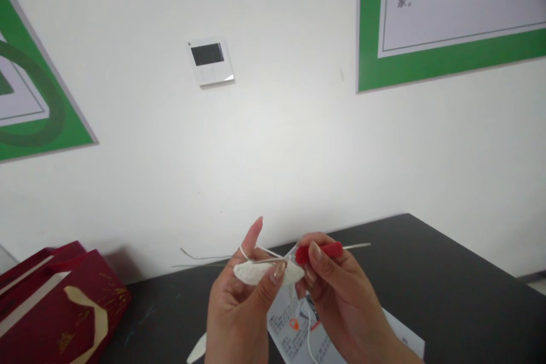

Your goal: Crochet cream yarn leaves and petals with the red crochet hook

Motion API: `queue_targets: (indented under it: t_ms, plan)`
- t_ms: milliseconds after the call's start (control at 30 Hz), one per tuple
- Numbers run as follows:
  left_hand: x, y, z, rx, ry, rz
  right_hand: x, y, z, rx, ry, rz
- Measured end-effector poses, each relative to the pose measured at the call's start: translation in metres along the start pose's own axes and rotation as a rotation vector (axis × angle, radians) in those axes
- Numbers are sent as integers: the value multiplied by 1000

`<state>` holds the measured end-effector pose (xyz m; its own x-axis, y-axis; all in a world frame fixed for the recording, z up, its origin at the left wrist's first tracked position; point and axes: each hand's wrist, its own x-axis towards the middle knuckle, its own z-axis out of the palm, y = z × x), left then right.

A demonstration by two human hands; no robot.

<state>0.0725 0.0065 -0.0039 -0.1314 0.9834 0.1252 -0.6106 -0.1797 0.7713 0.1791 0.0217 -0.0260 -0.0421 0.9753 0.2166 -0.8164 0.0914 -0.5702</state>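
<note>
A plain white wall (273, 148) rises behind a black flat-topped table (460, 290). On the table's left side stand dark-red paper bags with gold decoration (38, 324), and a white printed paper sheet (284, 327) lies beneath the hands.

The right hand (341, 284) closes its thumb and fingers round a slim hook tool with a bright red handle (330, 249). The left hand (241, 301) pinches a cream, oval-looking piece of stitched yarn work (251, 274), thumb across its front, one finger raised. This piece is held up above the table between both hands, the tool's metal shaft lying along its upper edge.

A cream, pointed flat piece (197, 350) shows partly at the bottom edge, beside the left wrist; whether it is finished cannot be told. Thin bent metal wires (209, 257) stick out left of the work.

A white strand of yarn (310, 338) hangs below, and yarn also runs round the raised finger to the work. The body of the piece looks largely formed, but with yarn attached, its edge seems unfinished; how many stitches remain is unclear.
</note>
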Motion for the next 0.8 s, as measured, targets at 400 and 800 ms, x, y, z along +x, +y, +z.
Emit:
queue_targets:
  t_ms: [400,800]
  plan:
    - [-1,2,2,55,21,50,-2,-4,7,-83,-11,-11]
    - [1,12,-5,97,-17,16,-4,-2,5,-56,-29,27]
